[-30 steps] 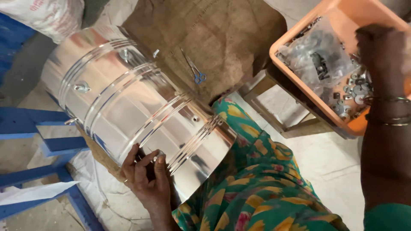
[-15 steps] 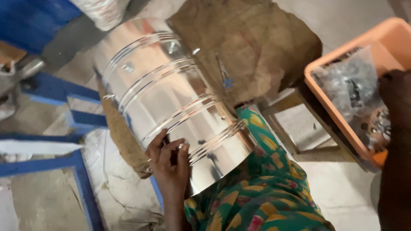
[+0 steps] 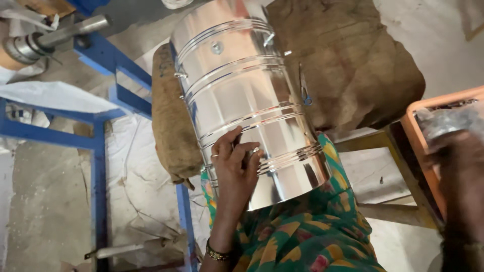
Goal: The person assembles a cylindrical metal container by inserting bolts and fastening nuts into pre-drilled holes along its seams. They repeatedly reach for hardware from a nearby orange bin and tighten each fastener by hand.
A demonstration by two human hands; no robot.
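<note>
A shiny steel drum (image 3: 237,85) with ribbed bands and small rivets lies tilted on my lap, which is covered in green patterned cloth (image 3: 312,236). My left hand (image 3: 234,166) presses on the drum's near end with bent fingers, holding it steady; something small and dark sits under the fingertips, too small to make out. My right hand (image 3: 461,171) is a dark blur at the right edge, over an orange crate (image 3: 418,108) that holds a clear bag of metal parts (image 3: 448,123). Whether it holds anything is not visible.
A brown burlap sack (image 3: 353,65) lies behind the drum with a blue-handled tool (image 3: 304,88) on it. A blue metal frame (image 3: 96,141) runs along the left, with a steel shaft (image 3: 60,32) at the top left. A wooden stool (image 3: 373,171) stands under the crate.
The view has swung left and the drum now points more upright in the picture. My left hand stays on the drum's near end. My right hand has dropped lower at the crate.
</note>
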